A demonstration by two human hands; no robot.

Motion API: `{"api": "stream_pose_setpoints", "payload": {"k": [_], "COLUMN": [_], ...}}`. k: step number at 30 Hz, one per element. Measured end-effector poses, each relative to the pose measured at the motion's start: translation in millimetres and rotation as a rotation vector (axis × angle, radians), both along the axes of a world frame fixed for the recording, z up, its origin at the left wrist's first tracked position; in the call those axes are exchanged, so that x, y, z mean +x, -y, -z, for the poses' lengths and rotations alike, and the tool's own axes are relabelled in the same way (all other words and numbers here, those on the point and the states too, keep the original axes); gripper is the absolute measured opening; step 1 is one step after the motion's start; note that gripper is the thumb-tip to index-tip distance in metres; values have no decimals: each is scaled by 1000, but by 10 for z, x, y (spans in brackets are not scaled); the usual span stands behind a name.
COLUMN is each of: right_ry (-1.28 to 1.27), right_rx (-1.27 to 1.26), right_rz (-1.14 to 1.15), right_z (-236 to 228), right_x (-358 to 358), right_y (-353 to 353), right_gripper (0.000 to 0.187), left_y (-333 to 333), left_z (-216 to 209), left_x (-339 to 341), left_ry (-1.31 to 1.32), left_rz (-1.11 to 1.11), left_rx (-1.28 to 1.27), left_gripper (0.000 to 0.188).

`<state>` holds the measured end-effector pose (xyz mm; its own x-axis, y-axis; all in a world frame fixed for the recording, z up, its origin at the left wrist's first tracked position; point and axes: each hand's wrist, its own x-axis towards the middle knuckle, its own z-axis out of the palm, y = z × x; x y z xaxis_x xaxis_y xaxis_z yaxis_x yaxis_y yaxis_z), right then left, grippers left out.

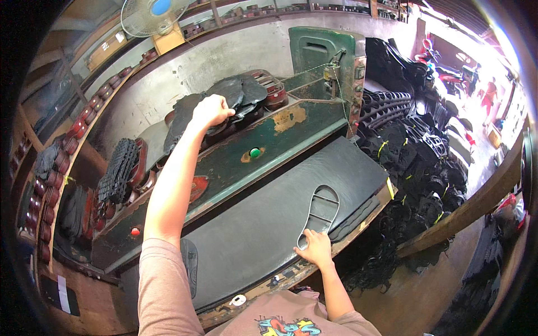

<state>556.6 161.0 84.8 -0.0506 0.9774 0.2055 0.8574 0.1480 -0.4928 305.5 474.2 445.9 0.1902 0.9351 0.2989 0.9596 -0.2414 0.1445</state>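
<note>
My left hand point(211, 110) reaches up and closes on a black sole-shaped rubber piece point(234, 92) on a stack atop the green press machine point(280, 137). My right hand point(315, 247) rests on the near end of a sole-shaped metal cutting die point(320, 210). The die lies on a black rubber sheet point(269, 224) spread over the machine's bed. A second dark sole piece point(189, 263) lies on the sheet near my left elbow.
A green button point(255, 152) and a red button point(135, 231) sit on the machine's front rail. Heaps of black rubber soles point(414, 162) fill the right side. Cutting dies line the left shelves point(67, 140). A fan point(151, 14) hangs above.
</note>
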Motion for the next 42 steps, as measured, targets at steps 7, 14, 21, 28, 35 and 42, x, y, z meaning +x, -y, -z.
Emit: {"api": "stream_pose_setpoints", "payload": {"k": [7, 14, 21, 28, 35, 42], "right_ry": [-1, 1, -3, -21, 31, 52], "right_rx": [-41, 64, 82, 117, 96, -79], "right_rz": [-6, -12, -20, -18, -13, -69], "right_z": [-43, 22, 89, 87, 33, 14], "right_x": [53, -35, -32, -87, -141, -158], "right_y": [81, 3, 7, 54, 141, 254], "right_gripper": [56, 54, 52, 51, 53, 59], "left_y": [-186, -25, -25, -103, 347, 296], "left_z": [19, 146, -36, -672, -1000, 99], "left_x": [-22, -114, -141, -486, -686, -586], "left_ry": [119, -151, -104, 86, -50, -203], "left_rz": [73, 126, 111, 126, 168, 222], "left_rx": [-78, 120, 90, 892, 174, 24], "left_gripper": [35, 43, 24, 22, 44, 65]}}
